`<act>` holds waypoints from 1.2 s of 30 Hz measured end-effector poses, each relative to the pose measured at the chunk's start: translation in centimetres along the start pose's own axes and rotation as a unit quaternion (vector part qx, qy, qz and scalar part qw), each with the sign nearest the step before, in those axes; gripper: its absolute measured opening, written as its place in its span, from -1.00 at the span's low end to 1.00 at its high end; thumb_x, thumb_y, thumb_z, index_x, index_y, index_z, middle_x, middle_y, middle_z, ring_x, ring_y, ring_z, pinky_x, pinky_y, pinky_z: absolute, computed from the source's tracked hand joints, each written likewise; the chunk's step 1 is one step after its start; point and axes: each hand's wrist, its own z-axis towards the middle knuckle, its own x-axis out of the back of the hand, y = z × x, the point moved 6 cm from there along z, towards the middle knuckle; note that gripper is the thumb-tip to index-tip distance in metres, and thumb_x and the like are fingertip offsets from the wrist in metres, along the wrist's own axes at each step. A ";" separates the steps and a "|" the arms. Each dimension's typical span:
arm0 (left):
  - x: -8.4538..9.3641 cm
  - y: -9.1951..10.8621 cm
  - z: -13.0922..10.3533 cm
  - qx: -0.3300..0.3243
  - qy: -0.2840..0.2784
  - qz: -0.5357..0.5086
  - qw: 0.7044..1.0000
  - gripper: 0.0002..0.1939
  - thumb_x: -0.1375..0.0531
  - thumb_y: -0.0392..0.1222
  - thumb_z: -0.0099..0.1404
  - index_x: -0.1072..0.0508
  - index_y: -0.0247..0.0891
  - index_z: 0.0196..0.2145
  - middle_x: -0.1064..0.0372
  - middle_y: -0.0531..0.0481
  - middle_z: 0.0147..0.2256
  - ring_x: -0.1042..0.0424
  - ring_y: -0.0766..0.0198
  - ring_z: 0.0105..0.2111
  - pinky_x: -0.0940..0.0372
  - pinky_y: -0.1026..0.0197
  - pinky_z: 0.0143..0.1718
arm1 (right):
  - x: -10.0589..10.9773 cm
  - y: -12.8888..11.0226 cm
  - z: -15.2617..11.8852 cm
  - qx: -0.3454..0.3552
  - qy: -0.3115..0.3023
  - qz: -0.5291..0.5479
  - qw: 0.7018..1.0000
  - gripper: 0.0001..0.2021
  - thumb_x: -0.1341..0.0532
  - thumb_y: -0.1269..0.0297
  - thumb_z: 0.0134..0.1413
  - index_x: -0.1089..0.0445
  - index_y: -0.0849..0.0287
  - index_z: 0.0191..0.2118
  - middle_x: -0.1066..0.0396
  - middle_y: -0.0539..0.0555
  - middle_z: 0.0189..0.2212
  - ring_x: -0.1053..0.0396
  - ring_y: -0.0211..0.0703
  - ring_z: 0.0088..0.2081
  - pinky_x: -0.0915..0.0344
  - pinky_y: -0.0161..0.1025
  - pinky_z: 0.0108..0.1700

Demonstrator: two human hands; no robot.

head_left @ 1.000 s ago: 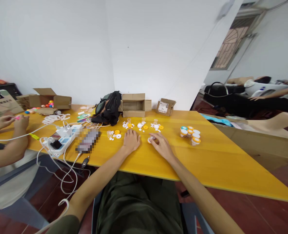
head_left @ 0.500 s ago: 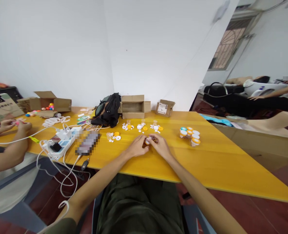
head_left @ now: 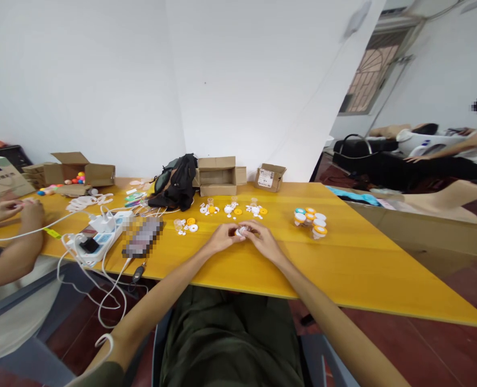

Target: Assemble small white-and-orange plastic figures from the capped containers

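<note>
Between my two hands is a small round container (head_left: 242,231) with white showing on it; the fingers hide most of its shape. My left hand (head_left: 223,238) closes round its left side, and my right hand (head_left: 263,239) grips it from the right. Beyond them lie groups of loose parts: white discs (head_left: 228,209), orange rings (head_left: 263,211) and small clear cups (head_left: 254,202). A nearer group at the left has another clear cup (head_left: 177,224). To the right, several lidded containers (head_left: 310,216) stand together, with white, orange and teal tops.
Left of me are a phone (head_left: 143,238), a power strip (head_left: 108,236) with trailing white cables, and a black bag (head_left: 176,183). Open cardboard boxes (head_left: 218,190) stand by the wall. A co-worker's hands (head_left: 20,207) are at the far left.
The round container has turned in my fingers, so more white shows now. Both hands stay together over the same part of the table. The whole view has shifted slightly.
</note>
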 end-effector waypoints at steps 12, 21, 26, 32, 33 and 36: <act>-0.1 -0.2 0.1 0.013 0.019 0.014 1.000 -0.75 -0.35 -0.26 0.06 -0.57 -0.30 -0.24 -0.55 0.02 -0.31 -0.46 0.23 -0.30 -0.34 0.21 -0.18 | 0.3 0.1 -0.3 -0.010 0.026 -0.082 0.996 -0.79 -0.19 0.09 0.17 -0.50 0.07 -0.32 -0.51 0.08 -0.34 -0.44 -0.04 -0.28 -0.40 -0.10 -0.15; -0.3 -0.2 0.1 0.016 0.012 -0.014 1.000 -0.75 -0.39 -0.22 0.03 -0.56 -0.31 -0.28 -0.53 0.03 -0.36 -0.44 0.25 -0.34 -0.34 0.23 -0.24 | 0.5 0.9 -0.4 -0.034 0.055 -0.102 0.993 -0.77 -0.26 0.05 0.10 -0.48 0.08 -0.23 -0.52 0.09 -0.28 -0.45 -0.05 -0.28 -0.42 -0.12 -0.16; -0.1 0.0 0.1 0.013 0.018 -0.006 1.000 -0.76 -0.37 -0.25 0.03 -0.56 -0.31 -0.29 -0.52 0.04 -0.37 -0.43 0.26 -0.35 -0.33 0.23 -0.23 | 0.1 -0.1 -0.5 0.025 0.009 -0.093 0.995 -0.80 -0.15 0.13 0.21 -0.48 0.05 -0.24 -0.52 0.08 -0.28 -0.45 -0.03 -0.20 -0.40 -0.09 -0.07; -0.2 0.3 0.0 0.010 0.012 0.014 1.000 -0.80 -0.36 -0.23 0.06 -0.56 -0.32 -0.32 -0.50 0.04 -0.38 -0.42 0.25 -0.35 -0.31 0.24 -0.26 | 0.1 -0.1 -0.6 0.019 0.034 -0.093 0.995 -0.74 -0.23 0.11 0.13 -0.44 0.04 -0.07 -0.49 0.11 -0.09 -0.45 -0.01 -0.07 -0.39 -0.08 0.00; -0.2 0.4 0.0 0.008 0.012 0.024 1.000 -0.80 -0.37 -0.22 0.05 -0.56 -0.31 -0.32 -0.50 0.04 -0.38 -0.42 0.24 -0.35 -0.31 0.24 -0.26 | 0.3 0.3 -0.6 -0.008 0.044 -0.106 0.993 -0.75 -0.25 0.10 0.11 -0.44 0.05 -0.12 -0.50 0.11 -0.14 -0.46 -0.01 -0.13 -0.40 -0.10 -0.05; -0.1 0.8 -0.1 -0.006 0.020 0.055 0.998 -0.78 -0.38 -0.19 0.04 -0.56 -0.29 -0.33 -0.49 0.03 -0.34 -0.42 0.23 -0.32 -0.32 0.23 -0.22 | 0.4 0.8 -0.6 -0.044 0.035 -0.127 0.990 -0.83 -0.23 0.09 0.12 -0.44 0.06 -0.28 -0.50 0.06 -0.33 -0.45 -0.04 -0.29 -0.41 -0.13 -0.17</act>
